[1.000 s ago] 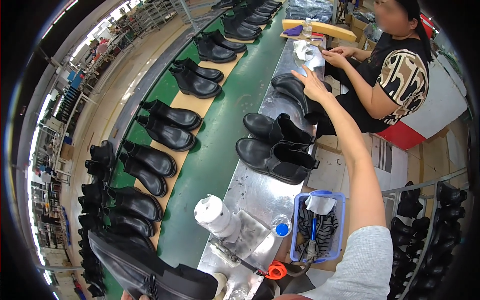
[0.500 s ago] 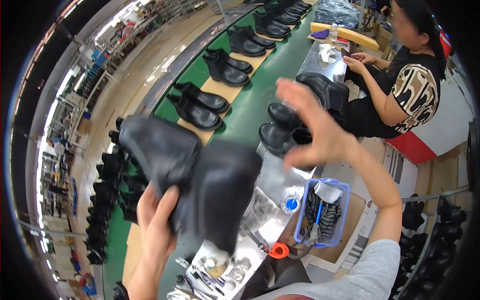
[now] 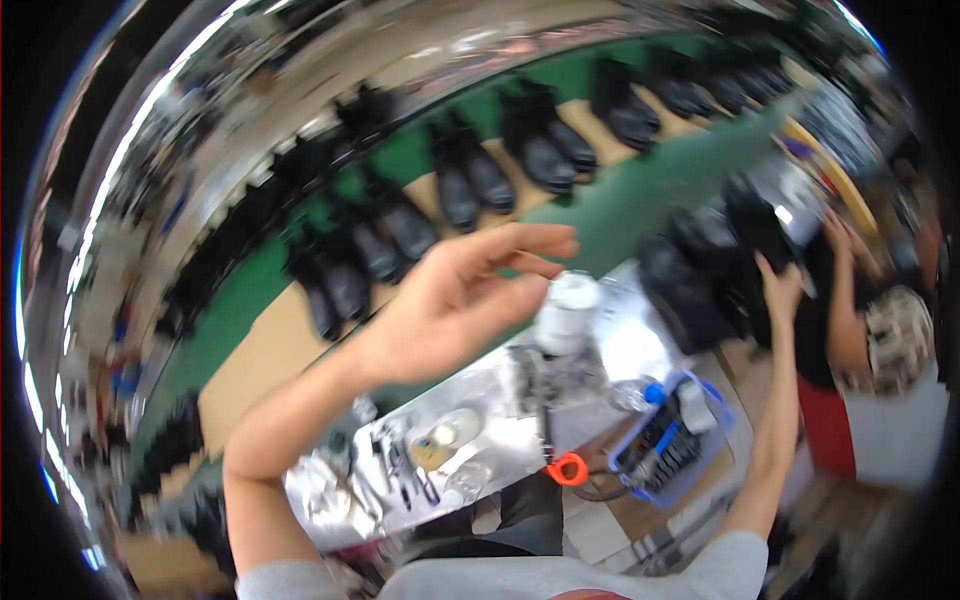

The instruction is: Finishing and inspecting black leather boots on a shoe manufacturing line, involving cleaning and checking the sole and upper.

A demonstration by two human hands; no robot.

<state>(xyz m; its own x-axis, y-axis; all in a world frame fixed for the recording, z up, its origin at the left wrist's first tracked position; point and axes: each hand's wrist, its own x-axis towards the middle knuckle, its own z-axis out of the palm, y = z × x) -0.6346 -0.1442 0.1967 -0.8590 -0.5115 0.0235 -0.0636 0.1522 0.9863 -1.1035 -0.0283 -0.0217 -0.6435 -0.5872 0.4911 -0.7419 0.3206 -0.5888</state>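
Black leather, somewhat blurred, is met by the right hand (image 3: 785, 288): a dark ankle boot (image 3: 750, 212) is touched toward the right end of the silver metal worktable (image 3: 636, 335), close to other black boots (image 3: 690, 290); whether the fingers are closed around it cannot be told. The left hand (image 3: 460, 312) is held open above the worktable, its fingers loosely extended toward a white plastic bottle (image 3: 567, 320) — contact with the bottle cannot be made out. Beside that bottle, a clear bottle with a blue cap (image 3: 630, 395) is set near a blue plastic basket (image 3: 695, 468), and a bright orange ring (image 3: 556, 470) is seen at the worktable's near edge. Beyond, pairs of glossy black boots (image 3: 470, 185) are lined up on tan cardboard (image 3: 260, 350) along a green conveyor belt (image 3: 640, 200). At right, a co-worker's camouflage-patterned sleeve (image 3: 897, 335) is visible.
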